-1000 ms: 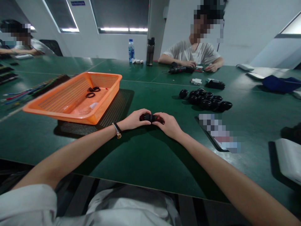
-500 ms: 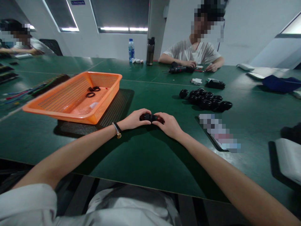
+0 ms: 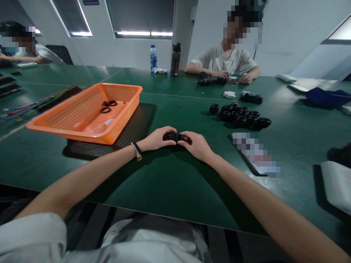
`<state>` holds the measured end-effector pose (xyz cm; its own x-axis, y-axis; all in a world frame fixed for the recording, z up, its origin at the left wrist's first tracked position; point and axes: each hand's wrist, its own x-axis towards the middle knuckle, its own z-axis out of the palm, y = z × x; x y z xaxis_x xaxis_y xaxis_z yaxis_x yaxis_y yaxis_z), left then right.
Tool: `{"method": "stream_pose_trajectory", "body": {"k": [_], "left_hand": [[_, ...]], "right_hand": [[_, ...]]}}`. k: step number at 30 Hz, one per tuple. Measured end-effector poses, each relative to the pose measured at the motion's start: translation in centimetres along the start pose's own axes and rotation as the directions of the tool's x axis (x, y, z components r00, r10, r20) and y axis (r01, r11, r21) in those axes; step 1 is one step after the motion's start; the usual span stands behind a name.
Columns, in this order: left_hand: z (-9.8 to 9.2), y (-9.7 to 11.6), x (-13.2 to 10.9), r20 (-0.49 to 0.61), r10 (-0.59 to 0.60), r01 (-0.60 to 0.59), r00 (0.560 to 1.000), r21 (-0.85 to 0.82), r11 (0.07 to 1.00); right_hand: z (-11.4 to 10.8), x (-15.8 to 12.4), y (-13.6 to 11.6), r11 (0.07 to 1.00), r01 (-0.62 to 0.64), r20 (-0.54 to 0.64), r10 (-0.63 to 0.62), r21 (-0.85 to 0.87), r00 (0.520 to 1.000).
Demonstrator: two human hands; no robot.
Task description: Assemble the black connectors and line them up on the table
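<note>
Between my hands, just above the green table [image 3: 175, 179], is a small black ribbed cylindrical fitting [image 3: 173, 137]. My left hand [image 3: 159, 138] is closed around its left end with thumb and fingers. From the other side, my right hand [image 3: 195, 144] pinches its right end. Fingers cover part of the fitting, so its full shape is hidden. Similar black round fittings [image 3: 240, 121] stand in a cluster beyond my right hand. Left of my hands is an orange perforated basket [image 3: 126, 122], with several black rings [image 3: 105, 110] inside.
A phone [image 3: 253, 155] lies right of my right forearm. Across the table a person [image 3: 230, 62] sits by a power drill [image 3: 210, 80]. A water bottle [image 3: 153, 59] and a dark tumbler [image 3: 176, 60] stand at the back. Wires [image 3: 30, 106] lie left; a white object [image 3: 338, 184] sits far right.
</note>
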<state>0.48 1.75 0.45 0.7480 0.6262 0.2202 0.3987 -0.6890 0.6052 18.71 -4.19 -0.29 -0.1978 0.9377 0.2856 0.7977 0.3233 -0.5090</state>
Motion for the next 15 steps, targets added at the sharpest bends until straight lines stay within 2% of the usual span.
{"method": "stream_pose_trajectory", "body": {"k": [15], "left_hand": [[0.03,-0.03,-0.02,0.000,0.008,-0.008,1.000,0.004,1.000]], "right_hand": [[-0.16,0.10,-0.22,0.999,-0.001,0.044,0.003,-0.039,0.999]]}}
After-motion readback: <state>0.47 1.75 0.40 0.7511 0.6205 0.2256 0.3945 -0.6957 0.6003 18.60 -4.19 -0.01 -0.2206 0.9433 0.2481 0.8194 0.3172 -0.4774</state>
